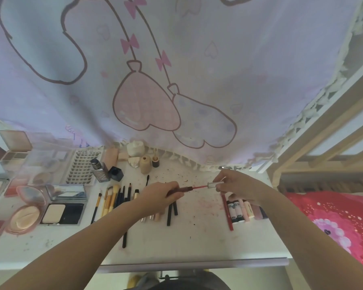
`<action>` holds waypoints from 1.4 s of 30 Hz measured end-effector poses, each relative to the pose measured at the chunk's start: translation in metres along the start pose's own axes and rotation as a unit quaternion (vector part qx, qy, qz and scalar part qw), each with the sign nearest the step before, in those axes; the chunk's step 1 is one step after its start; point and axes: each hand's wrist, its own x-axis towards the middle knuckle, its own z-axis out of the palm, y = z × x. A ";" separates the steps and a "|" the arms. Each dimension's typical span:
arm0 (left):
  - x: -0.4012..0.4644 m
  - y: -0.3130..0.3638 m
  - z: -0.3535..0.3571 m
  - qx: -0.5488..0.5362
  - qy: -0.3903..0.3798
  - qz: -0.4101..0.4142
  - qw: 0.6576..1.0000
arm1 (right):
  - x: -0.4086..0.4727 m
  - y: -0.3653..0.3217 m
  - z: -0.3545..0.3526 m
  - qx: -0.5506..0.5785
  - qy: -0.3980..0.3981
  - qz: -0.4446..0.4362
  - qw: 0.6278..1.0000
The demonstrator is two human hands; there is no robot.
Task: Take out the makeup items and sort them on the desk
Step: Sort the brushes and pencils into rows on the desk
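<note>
Left hand (159, 195) grips lip gloss tube (179, 189), right hand (237, 185) pinches its silver cap (214, 184); wand (199, 187) out, axis horizontal between them, above desk (197, 243). Lipstick row (242, 210) sits just under right hand: likely the nearer drop.

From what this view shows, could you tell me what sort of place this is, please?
Most likely a bedroom or dorm room with a desk under a raised bed. A cartoon-print curtain hangs behind the white desk, a pale wooden bed frame stands at right, and a red floral blanket lies beside it.
</note>
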 end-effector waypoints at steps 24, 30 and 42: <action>0.036 0.014 0.059 0.120 0.025 -0.174 0.977 | 0.037 0.061 0.114 -0.123 0.079 0.113 0.983; 0.044 0.005 0.063 0.214 0.011 -0.153 0.965 | 0.049 0.054 0.144 -0.405 0.058 0.056 0.911; 0.051 0.010 0.058 0.194 0.055 -0.102 0.974 | 0.058 0.049 0.081 -0.351 0.124 0.049 0.927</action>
